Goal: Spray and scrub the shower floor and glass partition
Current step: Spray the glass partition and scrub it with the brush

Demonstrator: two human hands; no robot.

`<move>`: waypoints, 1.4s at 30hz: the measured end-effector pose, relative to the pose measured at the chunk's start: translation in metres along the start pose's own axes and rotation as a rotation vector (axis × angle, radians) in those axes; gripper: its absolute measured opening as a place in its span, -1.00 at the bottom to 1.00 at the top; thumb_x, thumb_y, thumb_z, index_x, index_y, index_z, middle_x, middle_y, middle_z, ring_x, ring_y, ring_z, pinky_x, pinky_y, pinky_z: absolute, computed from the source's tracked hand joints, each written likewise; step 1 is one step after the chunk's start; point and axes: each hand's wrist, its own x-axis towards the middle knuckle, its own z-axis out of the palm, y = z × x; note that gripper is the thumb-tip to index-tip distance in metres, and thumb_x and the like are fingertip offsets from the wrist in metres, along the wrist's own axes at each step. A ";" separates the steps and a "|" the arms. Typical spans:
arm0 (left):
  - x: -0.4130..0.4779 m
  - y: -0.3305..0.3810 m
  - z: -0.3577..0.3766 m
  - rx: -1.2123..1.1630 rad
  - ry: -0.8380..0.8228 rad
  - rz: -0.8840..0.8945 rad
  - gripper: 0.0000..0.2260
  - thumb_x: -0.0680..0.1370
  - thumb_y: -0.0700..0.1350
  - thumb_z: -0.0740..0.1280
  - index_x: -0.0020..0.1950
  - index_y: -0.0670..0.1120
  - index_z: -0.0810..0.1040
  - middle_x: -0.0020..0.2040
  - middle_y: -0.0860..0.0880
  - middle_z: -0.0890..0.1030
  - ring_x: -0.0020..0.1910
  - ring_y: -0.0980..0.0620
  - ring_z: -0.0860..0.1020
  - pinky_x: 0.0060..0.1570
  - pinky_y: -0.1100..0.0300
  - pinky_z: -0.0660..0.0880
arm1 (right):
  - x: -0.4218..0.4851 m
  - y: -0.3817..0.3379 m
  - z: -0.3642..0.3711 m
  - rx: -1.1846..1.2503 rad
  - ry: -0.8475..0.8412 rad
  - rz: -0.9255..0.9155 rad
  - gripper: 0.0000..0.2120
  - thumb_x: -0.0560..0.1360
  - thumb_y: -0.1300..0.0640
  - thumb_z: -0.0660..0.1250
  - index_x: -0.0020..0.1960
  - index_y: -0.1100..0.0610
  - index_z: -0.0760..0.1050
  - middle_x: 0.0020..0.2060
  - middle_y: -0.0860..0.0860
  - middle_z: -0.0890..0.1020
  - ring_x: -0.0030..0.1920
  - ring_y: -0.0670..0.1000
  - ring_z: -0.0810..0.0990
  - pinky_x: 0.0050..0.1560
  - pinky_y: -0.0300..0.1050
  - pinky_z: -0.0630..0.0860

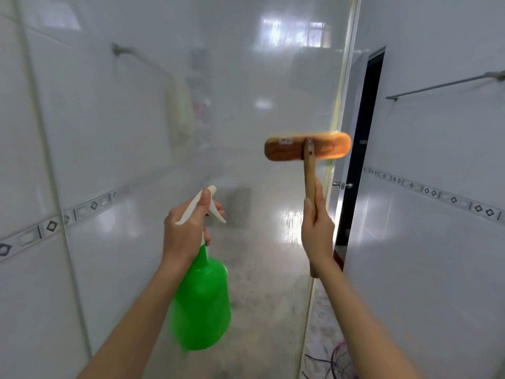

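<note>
The left hand (188, 231) grips the white trigger head (196, 205) of a green spray bottle (203, 305). Its fingers are curled round the neck and trigger and the thumb lies along the top, so the bottle hangs below the fist in the near centre, slightly blurred. To the right, the right hand (317, 231) holds the wooden handle (310, 176) of a scrub brush. Its fingers are wrapped round the lower part of the shaft, and the handle's end shows just under the wrist. The handle stands almost upright. The brush head (307, 150) sits crosswise at its top, with its wooden back towards the camera and its face turned to the glass partition (246, 91). Whether the bristles touch the pane cannot be told. The partition fills the middle of the view, hazy and full of reflections, and its right edge runs down just right of the brush. Through it, low and far, the glossy floor (267, 269) shows. At right is a white tiled wall (437, 255) with a patterned border strip (437, 192) and a metal rail (442, 84). A dark door gap (363, 146) lies between that wall and the glass edge.
</note>
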 end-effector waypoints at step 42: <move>0.073 0.073 -0.048 -0.085 0.091 0.107 -0.70 0.65 0.14 0.27 -0.07 0.01 0.69 -0.07 -0.07 0.75 -0.62 0.03 0.40 -0.50 0.18 0.39 | 0.021 -0.067 0.020 0.009 -0.043 0.000 -0.54 0.66 -0.03 0.08 0.53 -0.18 0.09 -0.22 0.05 0.59 -0.39 -0.04 0.51 -0.40 -0.10 0.45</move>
